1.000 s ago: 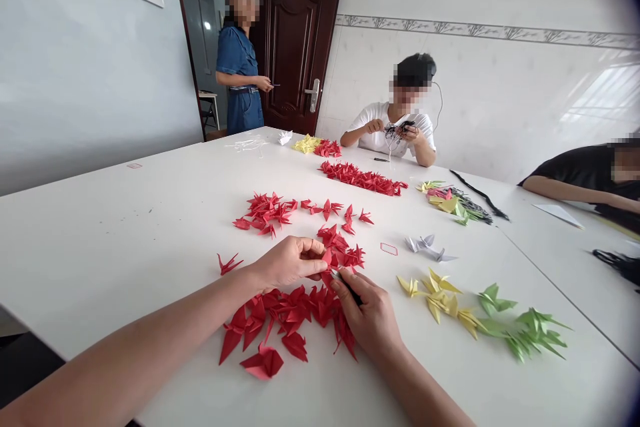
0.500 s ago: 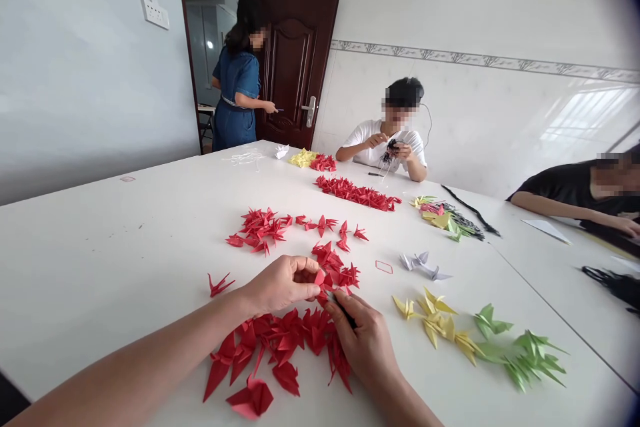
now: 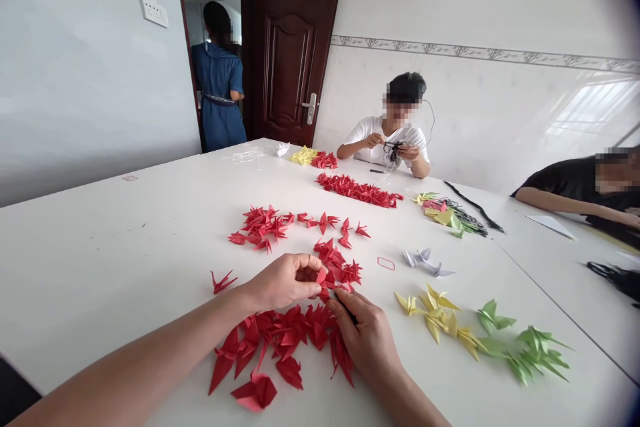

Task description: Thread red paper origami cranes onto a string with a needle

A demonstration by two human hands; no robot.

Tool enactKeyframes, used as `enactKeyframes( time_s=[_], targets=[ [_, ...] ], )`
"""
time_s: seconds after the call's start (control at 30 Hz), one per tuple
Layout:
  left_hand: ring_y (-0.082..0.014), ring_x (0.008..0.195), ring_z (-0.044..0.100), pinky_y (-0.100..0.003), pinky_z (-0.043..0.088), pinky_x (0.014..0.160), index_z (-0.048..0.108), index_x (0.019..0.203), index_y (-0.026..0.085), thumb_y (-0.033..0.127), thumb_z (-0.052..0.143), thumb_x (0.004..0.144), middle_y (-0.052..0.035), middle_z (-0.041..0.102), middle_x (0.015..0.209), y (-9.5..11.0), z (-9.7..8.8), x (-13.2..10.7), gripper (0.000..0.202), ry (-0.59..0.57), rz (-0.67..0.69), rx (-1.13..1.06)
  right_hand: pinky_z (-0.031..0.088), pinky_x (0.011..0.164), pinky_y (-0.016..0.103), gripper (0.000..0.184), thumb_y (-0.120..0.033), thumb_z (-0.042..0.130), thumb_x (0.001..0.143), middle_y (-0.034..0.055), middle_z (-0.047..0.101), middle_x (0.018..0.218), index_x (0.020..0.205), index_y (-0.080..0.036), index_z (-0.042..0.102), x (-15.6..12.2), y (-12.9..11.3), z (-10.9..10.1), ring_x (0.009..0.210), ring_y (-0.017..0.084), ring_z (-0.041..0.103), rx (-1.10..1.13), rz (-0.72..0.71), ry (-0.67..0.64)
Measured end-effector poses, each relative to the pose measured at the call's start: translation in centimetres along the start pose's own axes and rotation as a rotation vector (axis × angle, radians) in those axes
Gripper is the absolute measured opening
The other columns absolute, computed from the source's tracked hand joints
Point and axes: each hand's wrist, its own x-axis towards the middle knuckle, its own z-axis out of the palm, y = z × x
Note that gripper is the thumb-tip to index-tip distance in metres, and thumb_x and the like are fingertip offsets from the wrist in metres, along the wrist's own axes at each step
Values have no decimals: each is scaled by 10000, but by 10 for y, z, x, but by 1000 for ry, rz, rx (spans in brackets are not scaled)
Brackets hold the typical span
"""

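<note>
My left hand (image 3: 287, 280) pinches a red paper crane (image 3: 321, 276) between thumb and fingers over the middle of the white table (image 3: 165, 280). Closed around a slim black tool with a grey tip is my right hand (image 3: 367, 330); the tip touches or nearly touches the crane, and the fingers hide most of the tool. Below both hands spreads a heap of red paper cranes (image 3: 287, 337). Just behind the held crane lie more red cranes (image 3: 345, 267), and a single red crane (image 3: 221, 281) sits left of my left wrist.
Yellow cranes (image 3: 440, 320), green cranes (image 3: 537, 350) and pale cranes (image 3: 425, 261) lie to the right. Farther back are red piles (image 3: 357, 191) and black cord (image 3: 473, 205). A person in white (image 3: 385, 133) handles black thread; another in black (image 3: 565, 190) leans at the right.
The person in blue has turned away and moved left into the doorway. My hands keep nearly the same grip, with the tool's grey tip at the crane. The view has shifted slightly.
</note>
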Motion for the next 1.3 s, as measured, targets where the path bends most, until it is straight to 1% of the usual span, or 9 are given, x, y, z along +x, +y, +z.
enactKeyframes(
  time_s=[0.27,0.63,0.83,0.9,1.0,1.1,1.17,1.23,1.3],
  targets=[
    [-107,636,486,-242,431,645,532,751,168,213,596,676,22,504,685,-3,0,1,109,3,17,-1,426,561,207,239,-308,428,878,15,610,691,908,-203,640,-1,4,1,597,138,551,-7,-8,-1],
    [-121,718,535,-282,461,744,573,825,155,166,593,678,-2,549,757,-4,0,2,149,-19,20,-75,386,507,203,305,-346,408,887,-1,532,587,726,-187,613,-2,2,0,529,123,465,-32,16,-35],
    [-106,673,532,-256,467,699,571,788,151,180,582,689,0,550,731,-4,-3,0,103,6,67,-36,448,582,206,313,-379,421,875,35,646,720,900,-172,654,-3,5,1,621,148,575,2,23,-9],
    [-109,660,537,-247,469,662,582,818,149,201,585,688,-5,563,729,-5,-12,2,140,70,81,21,471,621,218,353,-414,430,862,60,676,792,939,-159,662,-3,7,1,687,176,614,2,49,-4],
    [-126,679,560,-238,469,611,601,929,150,218,577,685,-27,605,782,-7,-39,5,255,219,108,146,494,659,238,407,-460,439,841,86,692,896,970,-149,667,-3,10,1,798,219,638,-10,114,-5],
    [-146,756,587,-242,472,637,612,964,151,219,568,675,-59,636,923,-10,-73,6,300,466,112,249,506,672,251,437,-481,446,828,95,691,945,991,-142,666,-2,11,0,856,241,637,-22,155,-23],
    [-149,768,594,-238,472,645,612,972,149,228,548,685,-60,644,921,-12,-91,4,304,596,67,340,509,683,259,444,-489,445,823,97,689,963,987,-142,669,-2,11,0,876,248,636,-29,161,-32],
    [-147,755,600,-231,472,634,607,983,152,231,522,702,-52,649,893,-17,-102,3,304,649,15,437,511,689,263,445,-496,442,820,95,690,967,970,-148,676,-3,11,0,889,253,635,-40,163,-33],
    [-145,760,604,-226,470,646,607,976,160,214,507,708,-44,652,896,-21,-107,4,291,655,-22,503,512,693,265,448,-504,441,817,92,690,973,961,-153,680,-3,11,-1,898,256,634,-54,167,-30]
  ],
)
